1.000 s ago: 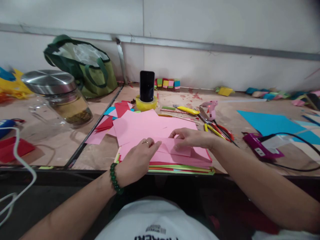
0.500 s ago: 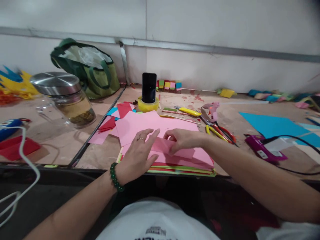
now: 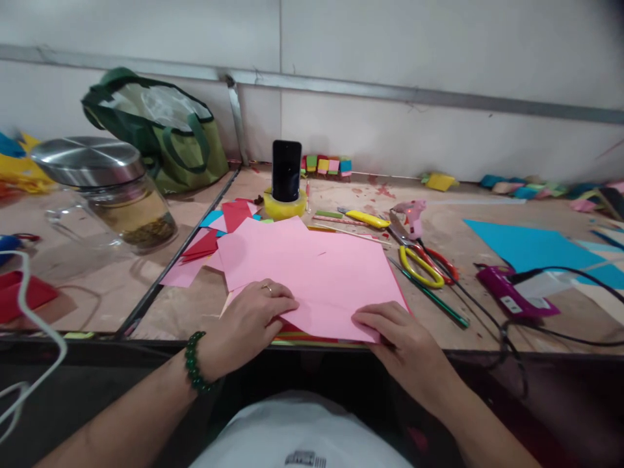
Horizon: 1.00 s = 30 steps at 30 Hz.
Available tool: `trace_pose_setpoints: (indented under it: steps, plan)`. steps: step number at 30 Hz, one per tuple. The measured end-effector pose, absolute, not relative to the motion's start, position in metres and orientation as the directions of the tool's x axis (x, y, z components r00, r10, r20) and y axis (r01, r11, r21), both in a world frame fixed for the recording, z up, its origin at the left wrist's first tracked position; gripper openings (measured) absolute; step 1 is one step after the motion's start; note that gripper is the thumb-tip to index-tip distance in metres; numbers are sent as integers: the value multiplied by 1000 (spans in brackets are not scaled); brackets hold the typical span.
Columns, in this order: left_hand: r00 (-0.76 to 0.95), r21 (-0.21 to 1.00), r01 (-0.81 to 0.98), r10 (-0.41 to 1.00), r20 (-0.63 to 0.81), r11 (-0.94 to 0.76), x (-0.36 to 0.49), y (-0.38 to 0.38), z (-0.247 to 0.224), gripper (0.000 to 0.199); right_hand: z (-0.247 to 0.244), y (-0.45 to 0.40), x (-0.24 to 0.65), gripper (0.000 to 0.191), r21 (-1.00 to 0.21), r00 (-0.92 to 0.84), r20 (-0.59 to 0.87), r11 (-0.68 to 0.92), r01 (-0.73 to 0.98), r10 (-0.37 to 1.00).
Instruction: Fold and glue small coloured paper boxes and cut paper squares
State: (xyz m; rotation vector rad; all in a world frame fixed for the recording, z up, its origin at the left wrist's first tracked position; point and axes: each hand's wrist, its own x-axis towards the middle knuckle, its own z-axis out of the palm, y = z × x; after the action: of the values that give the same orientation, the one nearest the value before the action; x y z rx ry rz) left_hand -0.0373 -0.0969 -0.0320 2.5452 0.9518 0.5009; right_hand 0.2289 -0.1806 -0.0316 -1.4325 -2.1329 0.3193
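Fingers (image 3: 288, 304) of the left hand (image 3: 244, 325) grasp the near edge of the pink paper (image 3: 312, 263), knuckles up, a ring on one of them and a green bead bracelet (image 3: 193, 363) round the wrist. Over at the near right corner, the right hand (image 3: 407, 341) has hold of the same paper, its fingers bent over the top and its thumb down by the edge. That pink paper lies broad and nearly flat in front of the person, on a pile of coloured sheets whose edges peek out below, close to the near side of the table (image 3: 185, 318).

Just right of it lie a green pencil (image 3: 439, 300) and scissors (image 3: 400, 229) with coloured handles, beside a pink glue gun (image 3: 415, 220). Behind the paper I see a yellow cutter (image 3: 369, 219), and a phone (image 3: 286, 170) standing upright in a yellow tape roll (image 3: 285, 207). Red scraps (image 3: 202, 247) sit by the paper's left side. Farther left stands a lidded glass mug (image 3: 136, 221), a green bag (image 3: 197, 162) behind it. Off to the right are a blue sheet (image 3: 531, 244) and a purple power strip (image 3: 511, 296).
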Motion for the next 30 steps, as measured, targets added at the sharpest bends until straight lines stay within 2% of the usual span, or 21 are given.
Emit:
trace_pose_setpoints:
  steps: [7,10,15,30]
  plan:
    - [668,508,617,742,66,-601,-33,-85,-18,24,-35,-176,228,11,-568,-179,290,320,758,940]
    - [635,493,665,772,23,-561,-30,-76,-13,18,-39,-172,226,15,-558,-123,296,276,783,947]
    - [596,357,753,803,-15,-552,-24,-63,-12,29,-46,-167,224,26,-450,-33,303,173,876,952]
    - [573,339,774,819,-17,-534,-18,-60,-15,32,-42,-161,221,37,-396,47,277,70,916,960]
